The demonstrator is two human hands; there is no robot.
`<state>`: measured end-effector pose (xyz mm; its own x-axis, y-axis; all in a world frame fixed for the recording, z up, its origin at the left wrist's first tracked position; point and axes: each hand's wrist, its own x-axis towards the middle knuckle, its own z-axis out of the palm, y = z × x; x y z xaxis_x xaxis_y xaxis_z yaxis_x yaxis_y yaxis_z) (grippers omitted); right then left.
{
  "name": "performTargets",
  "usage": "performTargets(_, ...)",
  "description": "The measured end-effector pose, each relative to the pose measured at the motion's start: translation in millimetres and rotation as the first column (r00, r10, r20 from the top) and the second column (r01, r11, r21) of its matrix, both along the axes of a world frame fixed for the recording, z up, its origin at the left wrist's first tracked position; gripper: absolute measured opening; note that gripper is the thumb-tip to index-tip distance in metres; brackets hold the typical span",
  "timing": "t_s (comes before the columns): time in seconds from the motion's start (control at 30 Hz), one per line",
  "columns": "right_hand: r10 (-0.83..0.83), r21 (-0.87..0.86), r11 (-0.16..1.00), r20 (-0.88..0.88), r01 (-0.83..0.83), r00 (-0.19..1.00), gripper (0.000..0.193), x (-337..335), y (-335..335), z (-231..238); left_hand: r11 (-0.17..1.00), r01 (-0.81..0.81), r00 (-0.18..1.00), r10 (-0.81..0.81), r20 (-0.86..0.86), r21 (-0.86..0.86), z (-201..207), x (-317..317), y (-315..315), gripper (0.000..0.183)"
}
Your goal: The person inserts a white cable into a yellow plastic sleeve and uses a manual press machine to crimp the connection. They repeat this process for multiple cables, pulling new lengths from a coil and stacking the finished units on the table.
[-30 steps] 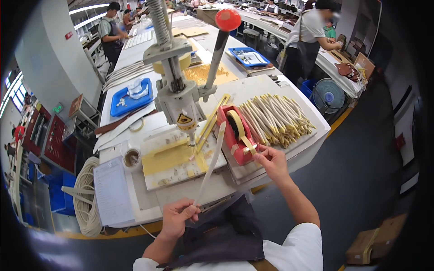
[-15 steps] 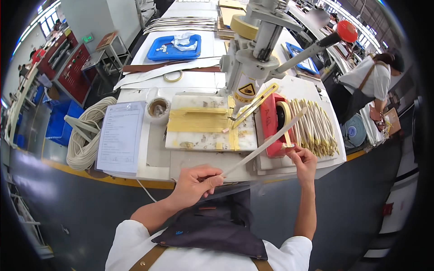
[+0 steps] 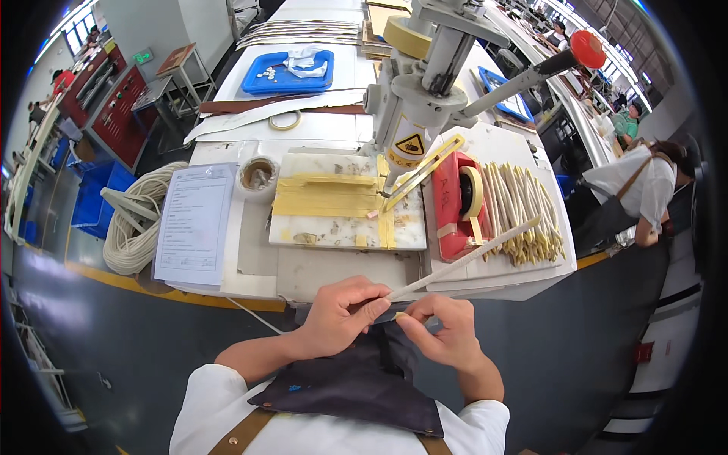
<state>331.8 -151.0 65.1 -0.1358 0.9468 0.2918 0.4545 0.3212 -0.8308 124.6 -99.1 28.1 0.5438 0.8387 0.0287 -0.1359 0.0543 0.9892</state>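
My left hand point(image 3: 340, 317) is closed around a length of white cord point(image 3: 472, 259), near the cord's lower end. The cord slants up to the right, passing in front of a red tape dispenser point(image 3: 447, 189). Close beside the left hand, my right hand point(image 3: 444, 334) pinches a small piece of yellow tape point(image 3: 400, 315) between thumb and forefinger. Whether the tape touches the cord cannot be made out. Right of the dispenser lies a pile of white cords point(image 3: 516, 205) with yellow-taped ends.
A lever press point(image 3: 417, 114) with a red knob stands behind a pale stone slab point(image 3: 341, 236) striped with yellow tape. To the left are a tape roll point(image 3: 258, 174), a printed sheet point(image 3: 195, 227) and a coil of cord point(image 3: 129, 235). A blue tray point(image 3: 288, 72) sits farther back. A co-worker point(image 3: 637, 186) stands at right.
My right hand has left the tape dispenser and come down and left beside my left hand, bringing a piece of tape. The left hand has shifted slightly right, still holding the cord.
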Motion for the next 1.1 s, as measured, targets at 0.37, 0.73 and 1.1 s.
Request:
performTargets(0.37,-0.089,0.028,0.996,0.031,0.088,0.996,0.022,-10,7,-9,0.915,-0.062,0.99,0.108,-0.096,0.398,-3,0,-3,0.018)
performTargets(0.73,-0.035,0.059,0.998,0.114,0.028,0.993,0.021,-5,5,7,0.886,-0.085,0.992,0.119,-0.048,0.456,9,-1,-7,0.01)
performTargets(1.1,-0.047,0.257,0.964,0.41,-0.066,0.911,0.021,4,7,31,0.711,-0.205,0.974,0.213,0.071,0.673,7,11,-8,0.015)
